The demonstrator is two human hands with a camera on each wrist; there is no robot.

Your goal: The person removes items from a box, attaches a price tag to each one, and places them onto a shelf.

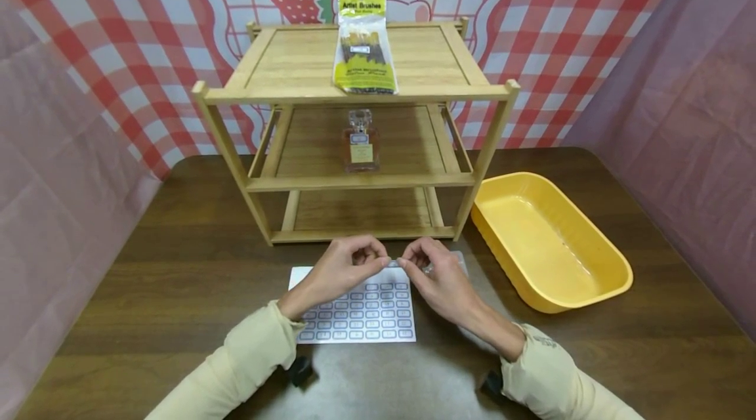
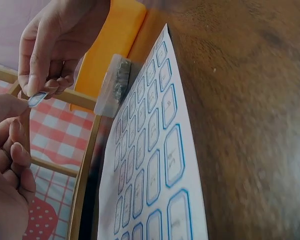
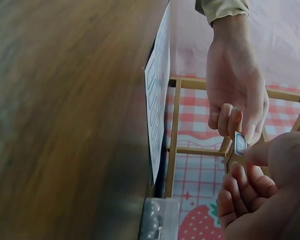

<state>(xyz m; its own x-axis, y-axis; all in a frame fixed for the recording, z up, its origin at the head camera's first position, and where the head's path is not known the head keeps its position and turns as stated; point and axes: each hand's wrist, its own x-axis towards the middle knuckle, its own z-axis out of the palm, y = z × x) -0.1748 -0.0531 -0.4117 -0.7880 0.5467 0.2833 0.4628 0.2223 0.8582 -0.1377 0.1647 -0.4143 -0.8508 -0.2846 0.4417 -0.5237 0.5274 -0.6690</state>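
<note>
A small white label with a blue border (image 3: 240, 143) is pinched at its ends between both hands, above the table. My left hand (image 1: 345, 266) holds one end with thumb and forefinger. From the other side my right hand (image 1: 441, 281) holds the opposite end the same way. Under the hands lies a white sheet (image 1: 369, 325) printed with rows of blue-framed labels, partly covered by the left hand and forearm. A clear plastic box (image 2: 121, 82) with shiny pieces inside stands by the sheet, mostly hidden by the right hand in the head view.
Behind the hands stands a three-tier wooden shelf (image 1: 360, 182). Its top holds a pack of artist brushes (image 1: 364, 46), its middle tier a perfume bottle (image 1: 361, 144). To the right sits a yellow plastic basin (image 1: 546, 243). A checked cloth (image 1: 549, 33) hangs behind.
</note>
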